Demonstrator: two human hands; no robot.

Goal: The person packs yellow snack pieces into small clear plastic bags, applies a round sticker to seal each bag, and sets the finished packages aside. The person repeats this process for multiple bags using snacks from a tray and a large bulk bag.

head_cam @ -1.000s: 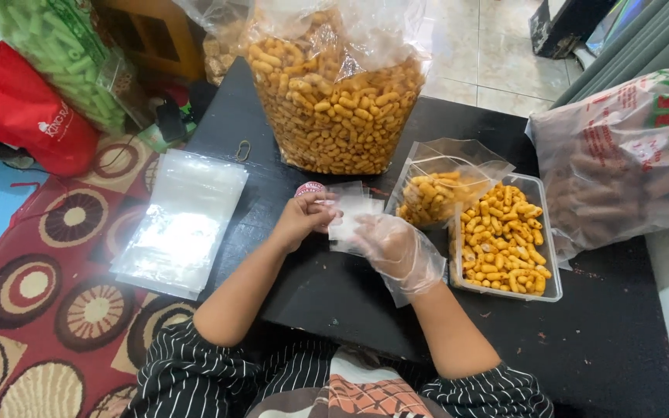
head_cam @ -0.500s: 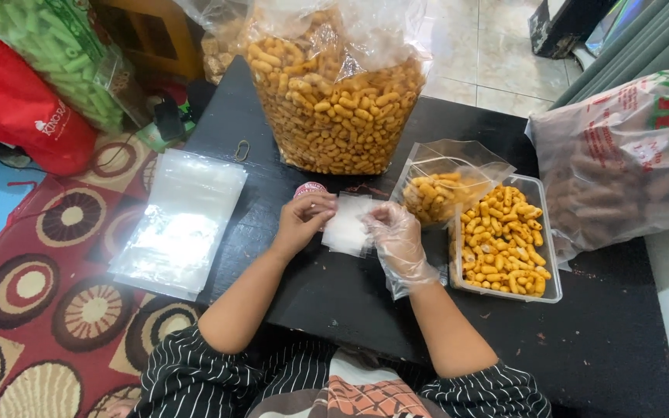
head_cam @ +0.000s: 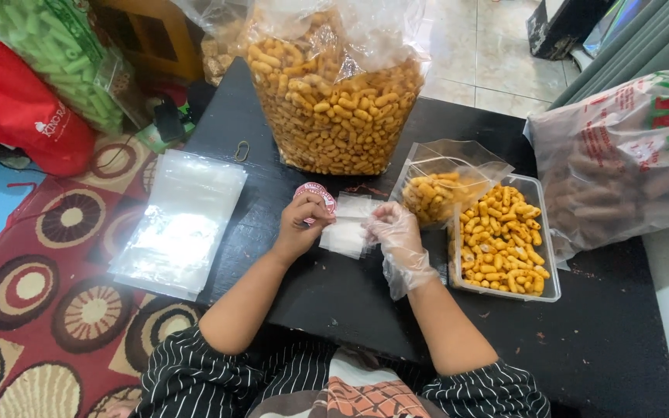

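Small clear pouch [head_cam: 346, 232] lies empty on the black table [head_cam: 334, 302], just left of the plastic tray [head_cam: 549, 290] of orange snacks. Left hand [head_cam: 303, 224] pinches round stickers [head_cam: 319, 193]; gloved right hand [head_cam: 396, 232] grips the pouch. One filled bag [head_cam: 443, 190] leans against the tray; a stack of empty pouches [head_cam: 180, 220] waits, far left.

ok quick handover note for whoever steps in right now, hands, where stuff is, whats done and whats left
Left hand: bare, holding a small round pink-and-white label.
Right hand: in a clear plastic glove, pinching a small clear packet on the black table.
Around: filled small bag leaning on the tray of orange snacks, big snack sack behind, stack of empty bags at left.
Done: one small bag filled.
Left: the empty bags are unfilled.
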